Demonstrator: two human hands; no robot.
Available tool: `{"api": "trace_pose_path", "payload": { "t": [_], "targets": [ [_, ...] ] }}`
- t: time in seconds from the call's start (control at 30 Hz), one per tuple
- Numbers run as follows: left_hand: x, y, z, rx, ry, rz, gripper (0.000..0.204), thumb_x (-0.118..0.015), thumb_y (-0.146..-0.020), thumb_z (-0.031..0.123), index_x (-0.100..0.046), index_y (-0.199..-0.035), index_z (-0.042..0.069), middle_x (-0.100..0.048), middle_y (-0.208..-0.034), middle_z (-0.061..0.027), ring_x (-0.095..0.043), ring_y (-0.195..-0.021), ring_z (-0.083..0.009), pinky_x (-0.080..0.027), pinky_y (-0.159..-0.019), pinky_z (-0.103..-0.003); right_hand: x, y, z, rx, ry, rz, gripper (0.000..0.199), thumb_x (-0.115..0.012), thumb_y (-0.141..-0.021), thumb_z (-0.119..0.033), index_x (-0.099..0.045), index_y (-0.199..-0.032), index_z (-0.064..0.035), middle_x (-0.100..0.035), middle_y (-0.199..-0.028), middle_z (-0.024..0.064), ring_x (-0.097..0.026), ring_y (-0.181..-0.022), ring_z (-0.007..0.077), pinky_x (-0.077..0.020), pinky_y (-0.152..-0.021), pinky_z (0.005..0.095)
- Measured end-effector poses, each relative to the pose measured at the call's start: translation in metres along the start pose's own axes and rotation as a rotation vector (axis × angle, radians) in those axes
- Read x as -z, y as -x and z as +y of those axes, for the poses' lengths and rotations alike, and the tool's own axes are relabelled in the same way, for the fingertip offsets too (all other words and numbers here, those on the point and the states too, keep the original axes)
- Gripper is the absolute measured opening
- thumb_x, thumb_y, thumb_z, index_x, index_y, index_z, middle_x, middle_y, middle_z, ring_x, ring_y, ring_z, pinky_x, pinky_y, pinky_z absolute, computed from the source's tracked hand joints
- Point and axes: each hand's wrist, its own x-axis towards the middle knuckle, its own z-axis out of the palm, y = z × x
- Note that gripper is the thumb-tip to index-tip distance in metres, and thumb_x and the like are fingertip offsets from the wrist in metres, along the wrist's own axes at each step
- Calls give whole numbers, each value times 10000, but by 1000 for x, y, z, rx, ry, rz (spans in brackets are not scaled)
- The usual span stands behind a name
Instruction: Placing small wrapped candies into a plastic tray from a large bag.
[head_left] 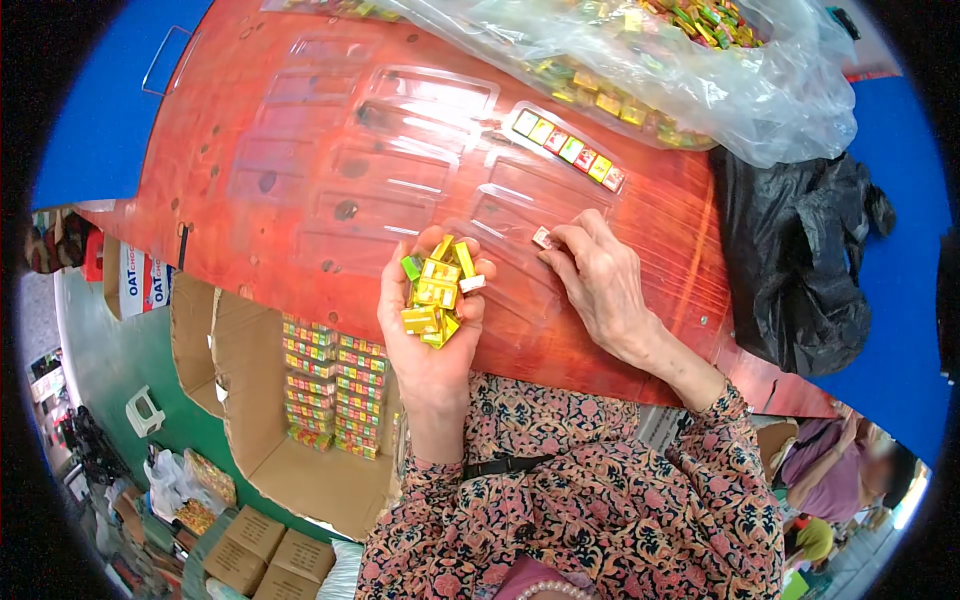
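Observation:
My left hand [432, 368] is palm up, its fingers curled around a small heap of box-shaped, sweet-sized pieces [437, 288]. Most are yellow; one is green and another white. Between thumb and fingertips, my right hand [608, 290] pinches a small white-and-red piece [542, 237] over a clear plastic tray [515, 215]. One compartment at the tray's far side contains a neat row of several coloured pieces [568, 150] in white, yellow, red and green. More clear molded trays [345, 180] lie to the left on the red table.
A large clear bag [790, 95] of similar pieces lies along the table's far side. Black plastic bags [800, 260] hang at the right edge. An open cardboard box [310, 480] with stacked filled packs stands below left. A co-worker [830, 460] sits at lower right.

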Motion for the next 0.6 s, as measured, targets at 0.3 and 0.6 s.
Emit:
{"api": "trace_pose_path", "payload": {
  "t": [0.3,0.6],
  "targets": [
    [4,0,2,8,15,-8,347,-410,-913,322,-543,-1075,46,-533,-994,-201,-558,-829,-301,-481,-467,-254,-2,-2,-1,-6,-1,-15,140,-634,-730,-9,-535,-825,18,-498,-771,121,-551,-623,276,-446,-528,349],
    [-1,1,1,-15,-55,42,339,-406,-911,336,-553,-1045,62,-581,-937,-174,-590,-789,-272,-441,-455,-228,18,-20,2,-1,-102,-65,117,-641,-724,-22,-546,-785,12,-511,-742,121,-558,-647,251,-456,-576,341]
  ]
}}
